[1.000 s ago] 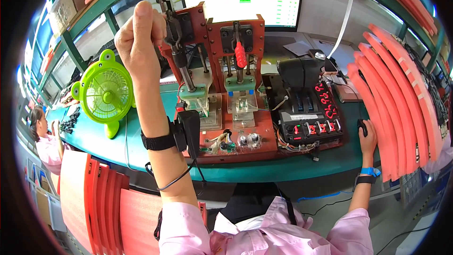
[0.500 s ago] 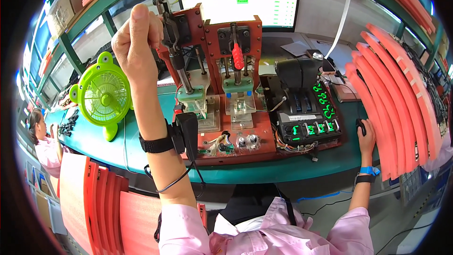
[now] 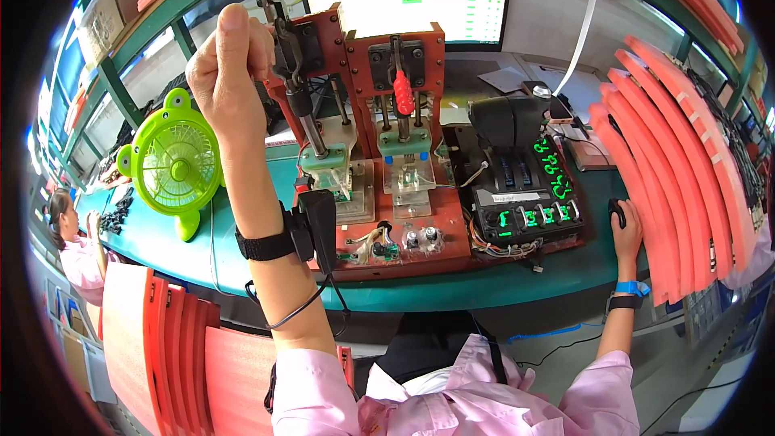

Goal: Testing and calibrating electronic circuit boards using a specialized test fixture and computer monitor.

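My left hand (image 3: 230,64) is raised with its fingers curled and the thumb up, closed round the handle end of the left toggle clamp (image 3: 291,73); the handle itself is hidden in my grip. That clamp's rod reaches down to a green pressing block (image 3: 324,157) over a clear fixture. Beside it stands a second toggle clamp with a red ribbed handle (image 3: 403,94) that points down. Both are mounted on a red test fixture (image 3: 420,262). Far to the right, my right hand (image 3: 628,232) rests over a black computer mouse (image 3: 617,215) at the bench edge.
A green frog-shaped fan (image 3: 179,168) stands left of my forearm. Right of the fixture is a black control box (image 3: 525,214) with green digits. A lit monitor (image 3: 412,0) stands behind. Pink foam trays (image 3: 670,186) flank the right side; more foam (image 3: 129,339) stands lower left. Another person (image 3: 77,250) sits far left.
The whole view has shifted very slightly. Both hands stay where they were, the left up at the clamp and the right on the mouse.
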### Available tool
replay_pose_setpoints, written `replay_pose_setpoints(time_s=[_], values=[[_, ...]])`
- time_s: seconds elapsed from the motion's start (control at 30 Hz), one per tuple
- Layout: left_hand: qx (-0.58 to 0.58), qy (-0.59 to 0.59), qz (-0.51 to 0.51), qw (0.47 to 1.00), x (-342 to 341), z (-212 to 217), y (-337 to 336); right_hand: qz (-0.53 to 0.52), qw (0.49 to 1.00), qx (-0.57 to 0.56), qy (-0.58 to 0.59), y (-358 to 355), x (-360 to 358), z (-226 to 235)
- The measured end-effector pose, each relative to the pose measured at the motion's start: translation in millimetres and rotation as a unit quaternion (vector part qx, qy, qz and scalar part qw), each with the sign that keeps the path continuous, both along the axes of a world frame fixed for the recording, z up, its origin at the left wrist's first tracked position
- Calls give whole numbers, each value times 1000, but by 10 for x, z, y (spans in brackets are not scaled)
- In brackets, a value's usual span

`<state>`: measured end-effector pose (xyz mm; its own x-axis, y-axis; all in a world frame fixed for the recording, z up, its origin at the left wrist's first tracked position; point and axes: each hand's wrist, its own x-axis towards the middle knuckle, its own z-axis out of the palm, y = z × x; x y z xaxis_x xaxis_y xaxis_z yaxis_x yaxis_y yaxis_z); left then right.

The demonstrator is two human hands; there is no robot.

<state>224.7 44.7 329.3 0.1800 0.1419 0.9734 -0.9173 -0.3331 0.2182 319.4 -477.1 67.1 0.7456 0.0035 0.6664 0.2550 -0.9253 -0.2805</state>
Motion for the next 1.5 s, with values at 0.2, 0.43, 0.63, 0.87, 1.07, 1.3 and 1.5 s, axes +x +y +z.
replay_pose_setpoints(time_s=[0.2,0.43,0.63,0.87,1.07,1.3,1.5], values=[[-7,1,11,1000,3,-11,-1,-8,1000,1,-2,1,3,-7],[-7,14,10,1000,-4,2,-1,-10,1000,5,-6,22,-8,8],[-14,67,49,996,-82,78,-32,-15,1000,-2,0,19,-12,5],[44,178,110,977,-127,119,10,-34,999,5,-8,136,-125,131],[193,163,308,917,-382,61,-30,-20,989,39,-139,170,-301,102],[307,528,506,608,-1662,-992,-80,238,935,258,43,1075,-1052,-20],[333,457,539,624,-1893,-1752,-204,563,778,232,157,2534,-1630,87]])
